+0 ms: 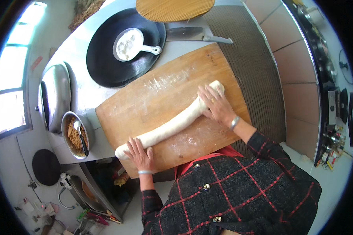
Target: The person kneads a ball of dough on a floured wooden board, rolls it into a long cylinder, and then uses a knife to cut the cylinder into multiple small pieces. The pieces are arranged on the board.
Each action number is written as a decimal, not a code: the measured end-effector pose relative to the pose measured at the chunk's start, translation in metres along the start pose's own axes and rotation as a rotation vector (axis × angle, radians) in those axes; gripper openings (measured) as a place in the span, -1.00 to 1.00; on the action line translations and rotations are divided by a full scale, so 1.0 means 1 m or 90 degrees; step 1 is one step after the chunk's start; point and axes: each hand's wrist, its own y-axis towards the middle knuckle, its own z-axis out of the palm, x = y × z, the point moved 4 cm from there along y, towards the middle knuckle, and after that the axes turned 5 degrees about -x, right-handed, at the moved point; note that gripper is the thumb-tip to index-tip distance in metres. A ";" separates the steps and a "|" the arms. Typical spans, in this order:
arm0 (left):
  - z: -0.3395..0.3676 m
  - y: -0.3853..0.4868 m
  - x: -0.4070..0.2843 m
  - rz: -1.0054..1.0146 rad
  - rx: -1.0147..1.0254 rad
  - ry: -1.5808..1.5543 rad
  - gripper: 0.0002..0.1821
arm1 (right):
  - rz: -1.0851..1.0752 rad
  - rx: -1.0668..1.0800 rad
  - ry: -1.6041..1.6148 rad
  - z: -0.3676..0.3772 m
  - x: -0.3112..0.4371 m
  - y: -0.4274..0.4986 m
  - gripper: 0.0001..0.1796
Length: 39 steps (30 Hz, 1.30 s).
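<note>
A long, pale roll of dough [172,127] lies slantwise on a floured wooden board [161,102]. Its surface looks smooth, and both rounded ends show. My left hand [139,157] is laid over the lower left end, fingers across the dough and thumb apart on the near side. Close to the upper right end, my right hand [216,104] curves around the roll, with its thumb on the near side. The undersides of the palms are hidden. White flour streaks [167,82] mark the board behind the dough.
A black round pan [103,61] holds a small handled dish of white powder [128,44]. Beyond the board lies a cleaver [191,33], beside a round wooden lid [175,10]. At left are a metal bowl of brown filling with a spoon [73,135] and a large metal lid [58,97].
</note>
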 end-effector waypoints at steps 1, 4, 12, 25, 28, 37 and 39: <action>-0.001 0.019 0.004 -0.013 -0.019 0.013 -0.16 | -0.002 -0.013 -0.001 0.005 -0.002 0.025 -0.22; 0.000 0.090 -0.002 -0.086 -0.090 -0.100 -0.14 | 0.024 -0.072 -0.030 0.022 0.024 0.104 -0.22; 0.013 0.075 -0.110 0.106 0.002 -0.192 -0.31 | -0.101 0.047 0.060 0.032 0.099 0.074 -0.25; 0.026 0.178 -0.016 0.040 -0.104 -0.012 -0.20 | 0.065 -0.046 -0.055 0.054 0.036 0.159 -0.15; 0.024 0.193 -0.005 -0.002 -0.092 -0.034 -0.25 | 0.098 -0.042 -0.078 0.058 0.019 0.172 -0.13; -0.016 -0.031 -0.037 0.095 0.044 -0.132 -0.26 | 0.084 -0.006 -0.056 -0.011 0.044 -0.046 -0.10; -0.007 -0.033 -0.027 0.126 0.024 -0.104 -0.27 | 0.051 -0.071 -0.084 -0.009 0.036 -0.039 -0.08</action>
